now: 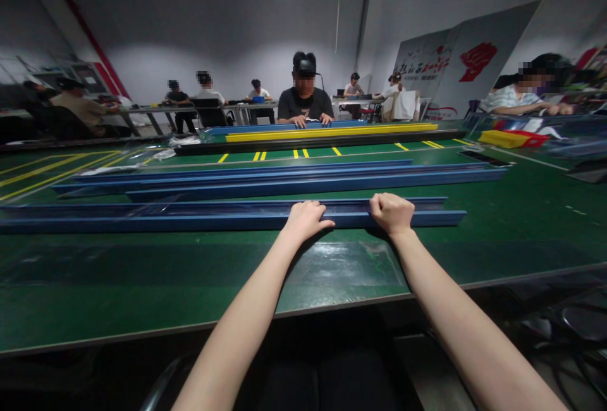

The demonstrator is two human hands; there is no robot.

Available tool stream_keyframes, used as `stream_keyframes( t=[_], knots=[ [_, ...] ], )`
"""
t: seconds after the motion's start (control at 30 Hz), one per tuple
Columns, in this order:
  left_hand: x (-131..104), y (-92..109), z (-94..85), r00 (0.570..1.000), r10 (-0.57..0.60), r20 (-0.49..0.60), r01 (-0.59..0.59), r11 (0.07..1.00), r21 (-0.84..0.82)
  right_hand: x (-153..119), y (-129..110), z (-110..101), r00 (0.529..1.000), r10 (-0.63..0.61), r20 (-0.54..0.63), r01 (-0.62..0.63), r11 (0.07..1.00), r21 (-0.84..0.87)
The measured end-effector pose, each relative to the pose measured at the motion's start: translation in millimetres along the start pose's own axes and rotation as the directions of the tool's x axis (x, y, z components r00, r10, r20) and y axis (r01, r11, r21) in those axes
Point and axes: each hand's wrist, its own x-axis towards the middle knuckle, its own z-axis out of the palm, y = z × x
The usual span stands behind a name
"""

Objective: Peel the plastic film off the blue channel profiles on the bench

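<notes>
**Both hands grip a long blue rail on the green surface**

The left hand (306, 220) and the right hand (391, 212) rest side by side on the nearest blue rail (190, 216), a long, narrow channel lying flat across the green surface (142, 291) and running far off to the left. Each hand's fingers curl over the rail's near edge and are clamped on it, the knuckles facing the camera. The hands sit close to the rail's right end, near each other but not touching. Just in front of them, a sheet of clear film (341, 265) lies on the surface, catching the light.

Beyond the held rail, further blue rails (294, 178) lie parallel to it, apart from it. Farther back, a yellow rail (332, 131) lies on another bench, where a person in a dark shirt (304, 104) sits facing this way with both hands on a blue piece. Other people sit at benches to the left and right. Red and yellow trays (515, 138) stand at the far right.
</notes>
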Motion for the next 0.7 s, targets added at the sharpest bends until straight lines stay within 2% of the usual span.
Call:
stream_keyframes(
  t=[0.17, 0.23, 0.33, 0.5, 0.7],
  knots=[
    [-0.1, -0.1, 1.3, 1.0, -0.007, -0.006, 0.006, 1.0, -0.019, 1.2, -32.1, -5.4, 0.971, -0.237, -0.003, 0.237, 0.969, 0.068],
    [0.1, -0.3, 1.5, 1.0, -0.013, -0.002, 0.013, 1.0, -0.018, 1.2, -43.0, -5.4, 0.957, -0.291, 0.014, 0.288, 0.953, 0.095],
    [0.3, -0.2, 1.5, 1.0, -0.012, 0.001, 0.012, 1.0, -0.014, 1.5, -49.6, -3.2, 0.966, -0.255, 0.038, 0.25, 0.963, 0.102],
    [-0.1, 3.1, 0.3, 1.0, 0.013, -0.028, -0.013, 1.0, 0.008, 4.6, -44.4, 0.3, 0.967, -0.244, 0.079, 0.235, 0.966, 0.111],
    [-1.0, 4.9, -1.8, 0.999, 0.009, -0.046, -0.009, 1.0, -0.004, 7.7, -27.0, 3.7, 0.99, -0.066, 0.126, 0.056, 0.995, 0.085]
  ],
)
